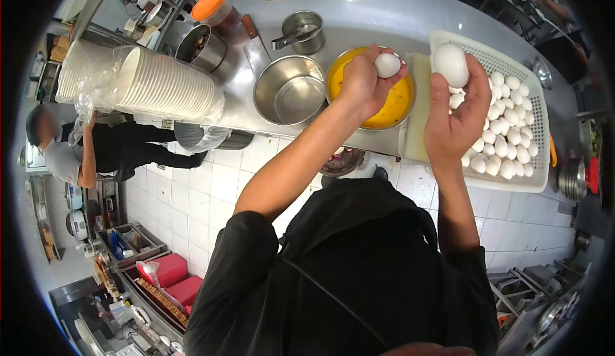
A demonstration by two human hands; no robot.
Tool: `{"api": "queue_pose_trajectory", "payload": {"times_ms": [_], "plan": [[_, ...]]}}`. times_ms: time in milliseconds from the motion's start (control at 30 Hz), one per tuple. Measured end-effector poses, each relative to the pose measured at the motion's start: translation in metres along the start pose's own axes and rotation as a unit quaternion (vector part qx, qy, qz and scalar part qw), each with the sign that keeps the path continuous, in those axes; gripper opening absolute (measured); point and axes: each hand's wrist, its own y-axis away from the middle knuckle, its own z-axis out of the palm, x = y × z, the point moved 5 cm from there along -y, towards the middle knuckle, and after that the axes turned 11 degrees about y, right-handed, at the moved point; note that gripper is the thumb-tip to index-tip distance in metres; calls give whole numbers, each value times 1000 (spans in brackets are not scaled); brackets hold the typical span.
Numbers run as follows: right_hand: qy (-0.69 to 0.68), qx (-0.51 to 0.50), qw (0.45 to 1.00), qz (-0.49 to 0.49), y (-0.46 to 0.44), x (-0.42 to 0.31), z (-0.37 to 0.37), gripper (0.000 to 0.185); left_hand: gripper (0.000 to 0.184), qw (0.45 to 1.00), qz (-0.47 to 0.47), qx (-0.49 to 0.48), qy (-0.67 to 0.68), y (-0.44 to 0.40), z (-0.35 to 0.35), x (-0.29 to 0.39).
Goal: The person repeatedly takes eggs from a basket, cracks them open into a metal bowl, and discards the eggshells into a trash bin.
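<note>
White egg (387, 66) was grasped by left hand (364, 82) over bowl (384, 126) of yellow liquid (392, 103), likely so drips got caught; second egg (451, 66) was gripped by right hand (458, 117) near egg tray (543, 138), presumably placed close for short reaches.

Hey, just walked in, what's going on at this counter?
Someone in black is handling eggs with both hands. The left hand holds a white egg over a metal bowl of yellow liquid; the right hand holds up another egg in front of a white basket of many more. Both held eggs look whole. An empty metal pot sits beside the bowl.
</note>
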Motion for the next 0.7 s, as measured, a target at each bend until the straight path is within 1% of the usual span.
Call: {"api": "queue_pose_trajectory", "payload": {"times_ms": [100,133,167,233,267,333,367,400,433,467,500,533,567,633,667,700], "plan": [[91,-30,995,-25,17,-3,25,45,27,999,-16,-44,12,-10,-13,2],[130,-73,988,-24,26,4,37,45,27,998,-22,-62,14,-13,-14,2],[150,-111,982,-5,34,10,43,45,27,996,-28,-78,16,-13,-17,0],[184,-185,965,32,42,17,54,44,29,997,-26,-62,-21,-14,-26,0],[196,-169,965,43,40,16,51,39,30,998,-22,-53,-39,-15,-29,1],[43,-170,970,168,32,23,49,38,29,998,-23,-48,-21,-15,-33,3],[-34,-166,959,228,28,28,47,37,29,999,-24,-46,-12,-15,-32,3],[-123,-169,933,294,24,35,45,34,29,997,-36,-69,-22,-15,-29,4],[-195,-181,888,374,21,45,42,33,29,994,-47,-92,-31,-15,-26,7],[-265,-191,831,450,17,57,39,32,31,991,-57,-114,-41,-14,-23,9],[-331,-198,761,521,18,67,36,31,33,985,-67,-147,-52,-15,-22,9],[-340,-251,741,522,15,72,37,28,36,978,-77,-181,-63,-15,-19,9],[-287,-299,755,508,14,77,40,29,38,970,-87,-213,-76,-14,-17,10],[-178,-391,769,474,13,83,43,30,40,968,-95,-221,-76,-7,-9,11],[-168,-435,767,442,9,79,44,36,41,967,-96,-225,-76,-5,-4,10],[-171,-445,760,441,5,81,46,37,44,969,-90,-214,-85,-8,-3,8]]}}
